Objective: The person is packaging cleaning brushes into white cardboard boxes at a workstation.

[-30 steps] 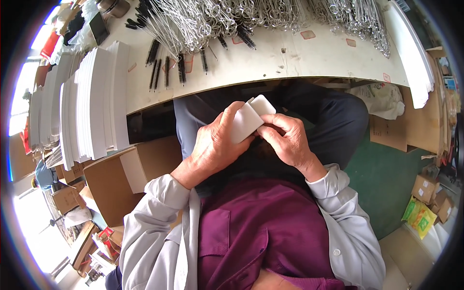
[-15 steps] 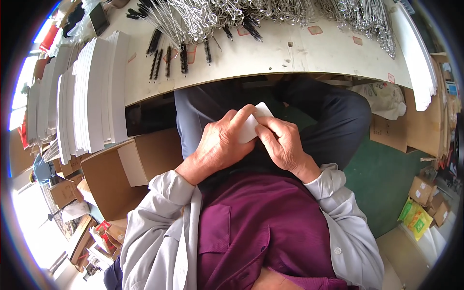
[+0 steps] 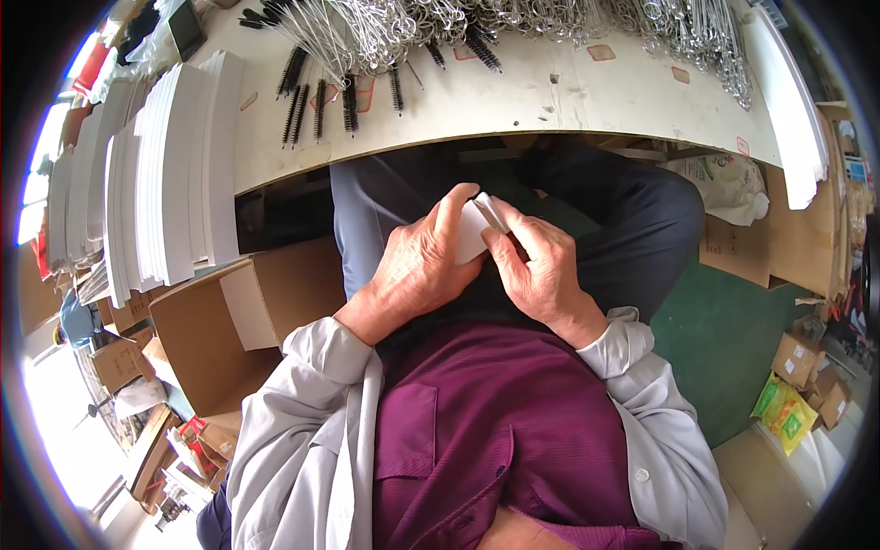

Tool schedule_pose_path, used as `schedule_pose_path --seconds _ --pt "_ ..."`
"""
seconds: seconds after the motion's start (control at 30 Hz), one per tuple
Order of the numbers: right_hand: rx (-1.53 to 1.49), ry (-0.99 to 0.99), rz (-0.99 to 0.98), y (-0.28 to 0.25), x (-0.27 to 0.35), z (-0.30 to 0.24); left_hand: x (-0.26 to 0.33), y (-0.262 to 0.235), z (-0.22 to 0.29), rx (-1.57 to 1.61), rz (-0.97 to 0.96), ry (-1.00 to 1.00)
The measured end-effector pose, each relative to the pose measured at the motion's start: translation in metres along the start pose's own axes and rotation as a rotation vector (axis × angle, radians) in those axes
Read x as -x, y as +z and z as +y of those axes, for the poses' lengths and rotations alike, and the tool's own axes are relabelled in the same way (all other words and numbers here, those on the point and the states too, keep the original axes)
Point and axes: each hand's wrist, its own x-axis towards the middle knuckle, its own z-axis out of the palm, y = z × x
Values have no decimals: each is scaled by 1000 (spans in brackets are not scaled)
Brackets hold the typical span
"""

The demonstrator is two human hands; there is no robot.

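Observation:
Above my lap, both hands are closed round a small white box-like piece (image 3: pixel 470 232). My left hand (image 3: pixel 423 252) grips its left side, the index finger stretched along the upper edge. My right hand (image 3: pixel 538 266) pinches a narrow white strip or flap (image 3: pixel 490 213) at its right, thumb and fingers together. A small dark gap shows at the top, between the left fingertip and the strip. The fingers hide much of the piece, so I cannot tell whether it is a folded carton.
Ahead, the pale table (image 3: pixel 513 101) bears a heap of wire-handled brushes (image 3: pixel 394 37), several black bristle ends pointing at me. White flat cartons (image 3: pixel 170 174) stand stacked at left, more (image 3: pixel 788 110) at right. An open cardboard box (image 3: pixel 197 321) sits left of my legs; a white sack (image 3: pixel 729 188) lies under the table.
The white piece has turned and tilted in my fingers: its flat face pointed up before, and now a narrow strip stands at its right side. My right hand shifted slightly.

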Motion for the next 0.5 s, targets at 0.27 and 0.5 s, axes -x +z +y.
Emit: schedule_pose_path --seconds 0.27,0.5 --pt "-398 405 -29 7 -3 -1 0 6 -4 -105 -2 -27" --pt "-502 457 25 17 -8 1 -1 9 -4 -135 76 -37"
